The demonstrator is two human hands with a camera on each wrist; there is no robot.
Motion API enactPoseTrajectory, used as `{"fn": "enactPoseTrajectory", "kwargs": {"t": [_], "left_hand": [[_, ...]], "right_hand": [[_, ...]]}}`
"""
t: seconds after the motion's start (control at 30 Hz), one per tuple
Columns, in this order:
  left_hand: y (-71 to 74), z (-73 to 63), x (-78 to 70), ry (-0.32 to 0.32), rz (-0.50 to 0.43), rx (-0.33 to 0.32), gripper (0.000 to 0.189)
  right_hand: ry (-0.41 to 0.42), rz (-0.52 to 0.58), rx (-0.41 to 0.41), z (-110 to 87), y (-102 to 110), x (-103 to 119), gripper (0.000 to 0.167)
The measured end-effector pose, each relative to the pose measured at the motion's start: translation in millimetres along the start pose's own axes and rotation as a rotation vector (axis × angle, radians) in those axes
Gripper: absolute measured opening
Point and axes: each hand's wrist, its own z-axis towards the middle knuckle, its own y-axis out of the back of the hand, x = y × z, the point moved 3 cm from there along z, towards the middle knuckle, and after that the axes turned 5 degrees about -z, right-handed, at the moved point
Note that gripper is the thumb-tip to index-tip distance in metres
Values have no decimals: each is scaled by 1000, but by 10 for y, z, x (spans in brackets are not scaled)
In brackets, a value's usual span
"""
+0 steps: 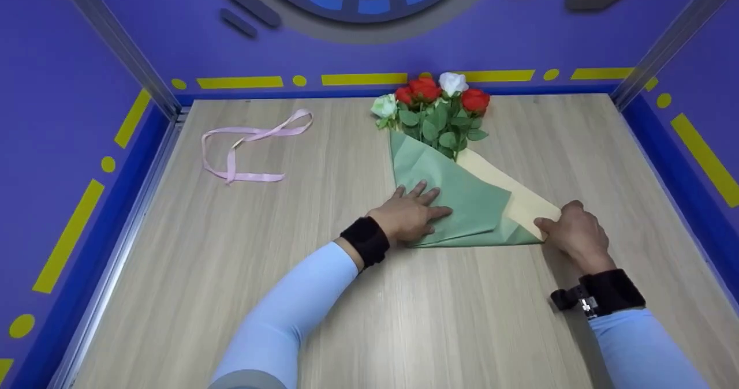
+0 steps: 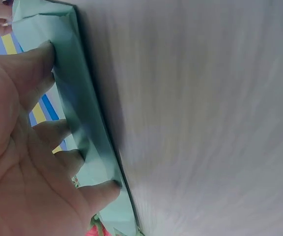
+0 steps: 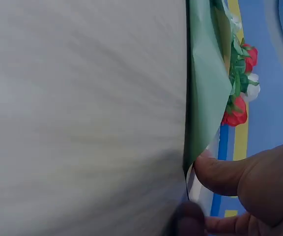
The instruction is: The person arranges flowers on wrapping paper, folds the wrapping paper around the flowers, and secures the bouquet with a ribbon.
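A sheet of wrapping paper (image 1: 444, 187), green on one face and cream on the other, is folded over the stems of a bunch of roses. Red, white and pale green blooms with green leaves (image 1: 439, 123) stick out of its far end. My left hand (image 1: 407, 213) rests on the folded green paper with fingers spread, pressing it down. At the right corner, my right hand (image 1: 577, 233) pinches the paper's cream edge between thumb and fingers. The right wrist view shows that thumb (image 3: 220, 174) against the paper's tip. The lower stems are hidden inside the fold.
A pink ribbon (image 1: 254, 132) lies loosely looped on the wooden table (image 1: 323, 296), left of the bouquet. Blue panels with yellow markings (image 1: 364, 79) wall in the table at the back and both sides. The blooms lie close to the back panel.
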Motion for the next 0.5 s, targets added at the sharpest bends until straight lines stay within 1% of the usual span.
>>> {"fn": "enactPoseTrajectory", "kwargs": {"t": [0.07, 0.13, 0.2, 0.23, 0.27, 0.3, 0.4, 0.47, 0.5], "left_hand": [[2, 0, 3, -2, -1, 3, 58], [1, 0, 6, -4, -4, 3, 58], [-1, 1, 11, -6, -6, 3, 57], [-1, -2, 12, -6, -6, 3, 57], [-3, -4, 14, -4, -5, 3, 57], [-4, -7, 13, -1, -3, 4, 57], [-10, -10, 3, 8, 13, 0, 57], [-13, -13, -10, 8, 34, -11, 57], [-14, -16, -18, 6, 43, -18, 57]], "right_hand": [[1, 25, 46, 48, 12, -6, 62], [19, 66, 59, 83, 25, 15, 53], [31, 157, 57, 102, 22, 59, 45], [30, 238, 60, 111, 14, 87, 45], [22, 346, 72, 113, 1, 121, 45], [7, 478, 85, 110, -12, 155, 47], [-53, 981, 159, 84, -71, 267, 57], [-58, 1287, 231, 52, -110, 348, 63], [-40, 1415, 258, 34, -128, 390, 66]]}}
